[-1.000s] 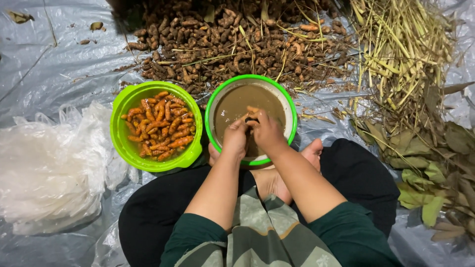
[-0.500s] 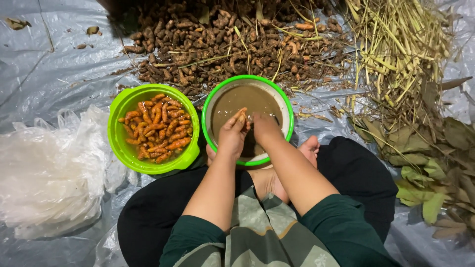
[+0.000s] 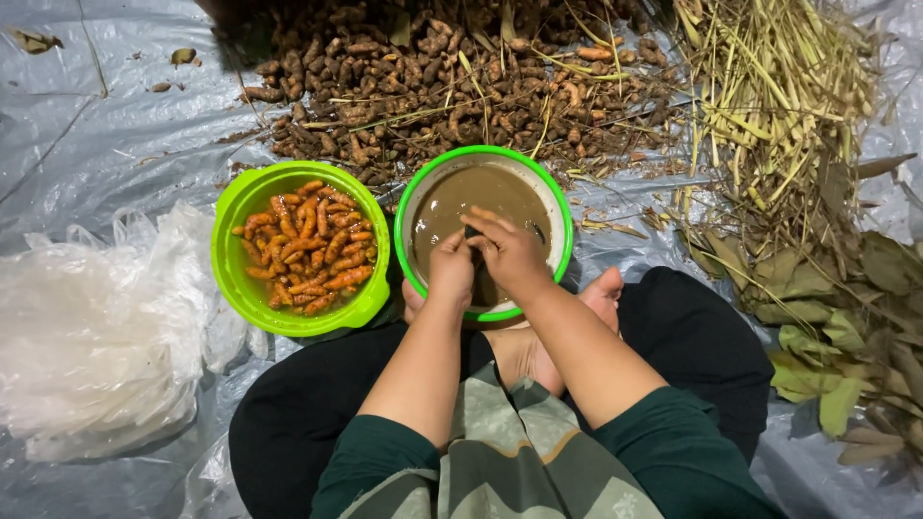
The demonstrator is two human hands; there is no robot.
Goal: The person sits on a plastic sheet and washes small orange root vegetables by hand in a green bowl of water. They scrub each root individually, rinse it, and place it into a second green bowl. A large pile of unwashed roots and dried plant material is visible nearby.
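My right hand point(image 3: 514, 252) sits over the near half of the green-rimmed bowl point(image 3: 556, 197), fingers curled around something small and dark that I can't make out properly; it looks like a root piece pinched between both hands. My left hand point(image 3: 450, 269) is pressed right against it on its left, fingers bent in on the same piece, so both are closed on it together, touching each other. The piece lies between the fingertips, just ahead of the knuckles and just above the muddy brown water point(image 3: 500, 192) filling the bowl; its long axis I can't tell, too little of it shows. Neither hand is clearer the nearer one, they share it.

Just left of my left hand, touching the bowl's side, is the bright green basin point(image 3: 240, 279) heaped with washed orange turmeric rhizomes point(image 3: 306, 252), finger-shaped, glossy and wet. Straight beyond both hands, past the bowl's far rim, lies the big pile of unwashed rhizomes point(image 3: 423, 77), dull brown with soil and mixed with straw bits. Far to the right of my right hand are dry yellow stalks point(image 3: 779, 86) and wilted green leaves point(image 3: 846, 327). Well to the left sits a crumpled clear plastic bag point(image 3: 96, 336), all on a grey plastic sheet point(image 3: 96, 125).
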